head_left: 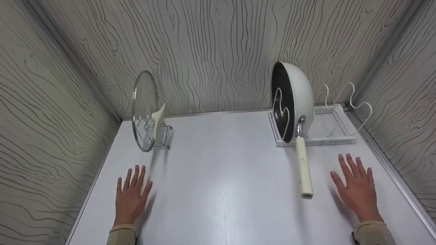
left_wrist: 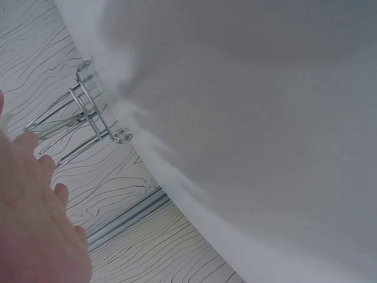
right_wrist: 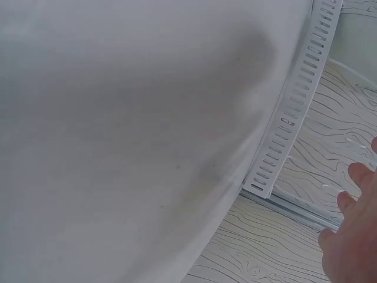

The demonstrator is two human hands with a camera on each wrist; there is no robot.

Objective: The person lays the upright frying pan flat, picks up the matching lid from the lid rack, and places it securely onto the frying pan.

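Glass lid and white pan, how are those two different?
The glass lid is see-through; the white pan is opaque, with a dark inside. The lid has a central cream knob, the pan a long cream handle. The lid sits in a silvery rack, the pan in a white rack. Both stand on edge.

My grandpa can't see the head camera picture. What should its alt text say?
A person's left grip and right grip, both empty hands, extend over a white table. At the back, a glass lid stands in a metal rack, left, and a pan in a white rack, right.
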